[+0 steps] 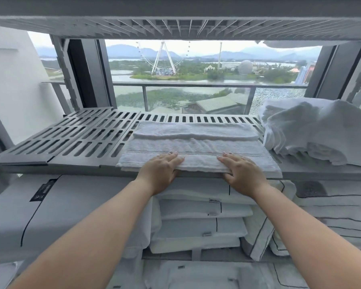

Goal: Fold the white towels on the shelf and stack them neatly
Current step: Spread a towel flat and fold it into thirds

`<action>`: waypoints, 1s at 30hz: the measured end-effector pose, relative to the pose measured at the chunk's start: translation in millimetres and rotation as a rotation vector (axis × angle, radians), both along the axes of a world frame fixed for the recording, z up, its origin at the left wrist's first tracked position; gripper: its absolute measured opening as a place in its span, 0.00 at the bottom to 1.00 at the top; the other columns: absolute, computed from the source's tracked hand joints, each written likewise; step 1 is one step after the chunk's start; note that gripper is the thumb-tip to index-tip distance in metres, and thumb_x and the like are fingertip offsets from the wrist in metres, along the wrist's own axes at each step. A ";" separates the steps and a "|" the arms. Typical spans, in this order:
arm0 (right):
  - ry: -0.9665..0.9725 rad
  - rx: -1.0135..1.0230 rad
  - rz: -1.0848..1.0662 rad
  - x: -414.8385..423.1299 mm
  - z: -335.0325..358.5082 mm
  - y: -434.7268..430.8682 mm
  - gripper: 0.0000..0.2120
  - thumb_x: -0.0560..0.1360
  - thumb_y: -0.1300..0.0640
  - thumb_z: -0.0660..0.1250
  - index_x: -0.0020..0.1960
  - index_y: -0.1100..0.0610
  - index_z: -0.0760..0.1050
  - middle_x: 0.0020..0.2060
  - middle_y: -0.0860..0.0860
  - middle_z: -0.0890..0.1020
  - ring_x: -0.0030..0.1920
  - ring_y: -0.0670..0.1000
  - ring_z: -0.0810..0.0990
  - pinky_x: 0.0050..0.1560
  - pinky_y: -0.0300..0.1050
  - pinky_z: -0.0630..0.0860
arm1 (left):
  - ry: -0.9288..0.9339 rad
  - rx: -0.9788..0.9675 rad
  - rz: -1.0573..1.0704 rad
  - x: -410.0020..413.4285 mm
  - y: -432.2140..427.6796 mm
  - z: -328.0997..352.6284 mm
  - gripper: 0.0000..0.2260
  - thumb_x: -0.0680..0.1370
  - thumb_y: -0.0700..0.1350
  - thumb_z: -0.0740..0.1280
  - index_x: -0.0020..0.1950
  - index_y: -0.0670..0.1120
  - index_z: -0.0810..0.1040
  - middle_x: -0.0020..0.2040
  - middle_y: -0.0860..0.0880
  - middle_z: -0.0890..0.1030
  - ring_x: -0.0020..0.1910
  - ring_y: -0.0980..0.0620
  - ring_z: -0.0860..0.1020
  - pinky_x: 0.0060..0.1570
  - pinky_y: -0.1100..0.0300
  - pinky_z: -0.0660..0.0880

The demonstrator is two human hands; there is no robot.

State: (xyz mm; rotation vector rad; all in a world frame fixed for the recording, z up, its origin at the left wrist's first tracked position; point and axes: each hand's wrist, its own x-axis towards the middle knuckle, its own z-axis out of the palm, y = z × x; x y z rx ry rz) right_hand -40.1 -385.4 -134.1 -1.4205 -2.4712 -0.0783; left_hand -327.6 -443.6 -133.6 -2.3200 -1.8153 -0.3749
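Pressing down flat with the left hand (162, 170) and the right hand (241, 172), side by side but apart, fingers straight and close together, on the near edge of a folded white towel (196, 146). Thumbs dropped over that near edge; unclear whether nipping the fold from below.

Lying square across the middle of the slotted grey shelf (81, 138), long side left to right, near edge at the shelf's front lip, layers stepped towards the far side.

Probably soft, light and limp terry: no stiffness to hold a crease, likely to slump or slide open if lifted by one corner. Best taken at both near corners, or with flat palms under the whole bundle, then smoothed outward from the centre. Some grip on the slots, so better lifted than dragged.

To the right, touching nothing of the folded one, a loose heap of white towels (313, 130) waiting on the same shelf. Below, stacked white linens with dark piping (200, 209) on a lower shelf. Beyond, through the window, a balcony railing (196, 85) and a Ferris wheel (163, 57).
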 end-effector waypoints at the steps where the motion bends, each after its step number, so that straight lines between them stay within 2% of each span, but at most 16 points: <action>1: 0.042 -0.014 -0.015 -1.0 -0.2 -2.4 0.26 0.79 0.47 0.59 0.77 0.44 0.63 0.77 0.45 0.64 0.78 0.47 0.60 0.77 0.50 0.56 | -0.012 0.014 0.000 -4.7 -2.3 -0.8 0.21 0.85 0.49 0.56 0.80 0.54 0.63 0.80 0.50 0.63 0.79 0.51 0.59 0.76 0.54 0.57; 4: 0.149 -0.076 -0.041 -5.7 3.6 -8.2 0.24 0.80 0.53 0.57 0.76 0.45 0.67 0.76 0.45 0.67 0.77 0.46 0.60 0.77 0.48 0.55 | -0.038 0.020 0.010 -14.8 -6.6 0.5 0.20 0.86 0.45 0.54 0.79 0.56 0.65 0.79 0.52 0.65 0.78 0.52 0.61 0.74 0.54 0.62; 7: 0.226 -0.089 -0.065 -6.9 7.5 -15.9 0.23 0.79 0.61 0.57 0.73 0.50 0.72 0.72 0.49 0.73 0.75 0.50 0.67 0.75 0.49 0.62 | -0.067 0.017 0.023 -17.6 -12.9 4.4 0.20 0.85 0.44 0.55 0.76 0.58 0.69 0.76 0.55 0.69 0.75 0.52 0.68 0.68 0.51 0.71; 9: 0.293 -0.054 -0.114 -2.8 9.1 -21.0 0.22 0.78 0.64 0.58 0.69 0.53 0.76 0.67 0.51 0.79 0.69 0.54 0.74 0.69 0.50 0.71 | -0.068 0.057 0.037 -20.8 -18.1 10.3 0.16 0.85 0.47 0.57 0.71 0.58 0.75 0.69 0.55 0.78 0.66 0.49 0.77 0.57 0.49 0.78; 11: 0.330 0.016 -0.171 0.5 11.0 -24.6 0.19 0.78 0.64 0.60 0.65 0.54 0.80 0.59 0.53 0.84 0.61 0.57 0.80 0.61 0.49 0.76 | -0.013 0.125 0.077 -26.4 -21.6 17.0 0.12 0.84 0.51 0.58 0.61 0.57 0.81 0.56 0.55 0.84 0.54 0.48 0.83 0.47 0.52 0.79; 13: 0.326 0.093 -0.227 -0.1 14.4 -27.2 0.16 0.77 0.63 0.62 0.60 0.55 0.83 0.51 0.55 0.86 0.53 0.59 0.83 0.52 0.49 0.79 | 0.043 0.162 0.114 -32.2 -22.2 22.6 0.13 0.84 0.54 0.59 0.52 0.54 0.81 0.45 0.54 0.84 0.45 0.49 0.82 0.42 0.56 0.77; 15: 0.292 0.171 -0.305 -3.5 20.0 -29.6 0.13 0.77 0.61 0.63 0.56 0.54 0.84 0.45 0.56 0.86 0.49 0.60 0.83 0.45 0.49 0.79 | 0.069 0.179 0.143 -36.4 -21.2 27.5 0.12 0.83 0.53 0.59 0.49 0.52 0.81 0.42 0.54 0.83 0.42 0.49 0.81 0.38 0.58 0.73; 18: 0.193 0.246 -0.394 -10.1 27.4 -31.4 0.14 0.77 0.62 0.63 0.56 0.52 0.85 0.45 0.57 0.84 0.53 0.60 0.80 0.45 0.49 0.75 | 0.064 0.185 0.179 -42.0 -20.7 36.0 0.11 0.82 0.52 0.61 0.49 0.53 0.83 0.41 0.52 0.83 0.43 0.47 0.81 0.39 0.58 0.74; 21: 0.153 0.312 -0.443 -15.2 32.0 -32.1 0.16 0.75 0.66 0.63 0.53 0.53 0.85 0.42 0.56 0.84 0.53 0.60 0.78 0.42 0.48 0.72 | 0.054 0.207 0.185 -45.8 -21.0 43.1 0.11 0.81 0.54 0.63 0.49 0.55 0.85 0.41 0.53 0.84 0.43 0.48 0.82 0.37 0.60 0.72; 25: 0.109 0.354 -0.503 -21.8 35.8 -31.7 0.15 0.74 0.66 0.63 0.49 0.52 0.85 0.39 0.55 0.84 0.53 0.60 0.77 0.52 0.53 0.72 | 0.059 0.277 0.201 -46.9 -20.4 51.3 0.10 0.81 0.55 0.65 0.46 0.56 0.85 0.37 0.54 0.83 0.38 0.49 0.81 0.33 0.61 0.66; 27: 0.075 0.361 -0.519 -24.0 38.0 -28.1 0.14 0.76 0.64 0.62 0.49 0.51 0.84 0.37 0.54 0.84 0.50 0.58 0.77 0.55 0.53 0.70 | 0.055 0.285 0.217 -47.6 -18.1 55.0 0.09 0.81 0.50 0.65 0.45 0.53 0.84 0.37 0.53 0.82 0.36 0.48 0.79 0.34 0.61 0.67; 30: 0.099 0.404 -0.509 -26.5 41.3 -22.0 0.14 0.77 0.64 0.60 0.51 0.52 0.82 0.37 0.54 0.83 0.46 0.57 0.78 0.54 0.53 0.68 | 0.006 0.296 0.214 -45.5 -14.8 59.0 0.09 0.79 0.40 0.63 0.48 0.52 0.82 0.42 0.53 0.81 0.37 0.47 0.80 0.33 0.58 0.70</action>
